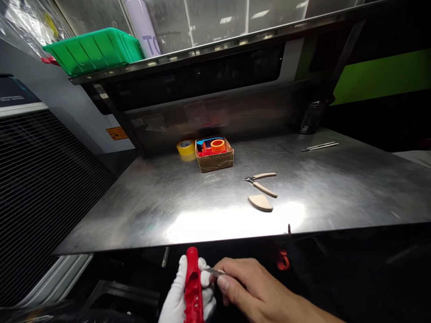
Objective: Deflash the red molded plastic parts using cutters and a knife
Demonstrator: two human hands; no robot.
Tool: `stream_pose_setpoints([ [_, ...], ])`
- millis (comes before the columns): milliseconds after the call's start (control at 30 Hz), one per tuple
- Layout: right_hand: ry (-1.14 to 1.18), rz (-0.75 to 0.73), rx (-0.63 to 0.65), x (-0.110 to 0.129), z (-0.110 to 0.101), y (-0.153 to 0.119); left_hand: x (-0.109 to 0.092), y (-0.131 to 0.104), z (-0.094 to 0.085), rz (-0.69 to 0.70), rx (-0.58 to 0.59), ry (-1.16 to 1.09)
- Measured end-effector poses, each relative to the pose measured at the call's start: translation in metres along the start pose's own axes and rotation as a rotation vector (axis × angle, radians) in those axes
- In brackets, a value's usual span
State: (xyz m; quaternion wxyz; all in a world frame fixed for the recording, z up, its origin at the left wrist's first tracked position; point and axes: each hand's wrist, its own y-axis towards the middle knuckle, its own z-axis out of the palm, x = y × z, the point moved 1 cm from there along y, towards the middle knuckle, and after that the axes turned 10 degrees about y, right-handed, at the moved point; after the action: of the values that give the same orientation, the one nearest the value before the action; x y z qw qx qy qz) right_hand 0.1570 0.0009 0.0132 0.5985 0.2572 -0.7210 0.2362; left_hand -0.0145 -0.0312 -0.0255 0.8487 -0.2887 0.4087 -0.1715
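Note:
My left hand, in a white glove, is wrapped round a long red plastic part below the table's front edge. The part stands roughly upright in the view, with a rounded top and hollows along its side. My bare right hand pinches a slim metal blade tool. Its tip points left, close to the gloved fingers beside the red part; whether it touches them I cannot tell.
On the metal table lie cutters, a beige wedge-shaped block, tweezers, yellow tape and a cardboard box of red and orange parts. A green bin sits on the shelf above.

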Motion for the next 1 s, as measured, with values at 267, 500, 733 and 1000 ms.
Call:
stream_pose_setpoints([
  [267, -0.744, -0.224, -0.170, 0.000, -0.010, 0.007, -0.002, 0.006, 0.012, -0.101, 0.105, -0.049],
  [500, -1.060, -0.350, -0.082, 0.006, -0.001, 0.015, 0.001, 0.008, 0.010, -0.193, 0.021, -0.060],
  [733, -1.143, -0.367, -0.062, 0.008, 0.005, 0.019, -0.001, 0.003, 0.010, -0.182, -0.013, -0.040],
  [1000, -1.181, -0.412, -0.145, 0.008, 0.010, 0.019, 0.002, 0.002, 0.016, -0.161, -0.022, 0.001],
])
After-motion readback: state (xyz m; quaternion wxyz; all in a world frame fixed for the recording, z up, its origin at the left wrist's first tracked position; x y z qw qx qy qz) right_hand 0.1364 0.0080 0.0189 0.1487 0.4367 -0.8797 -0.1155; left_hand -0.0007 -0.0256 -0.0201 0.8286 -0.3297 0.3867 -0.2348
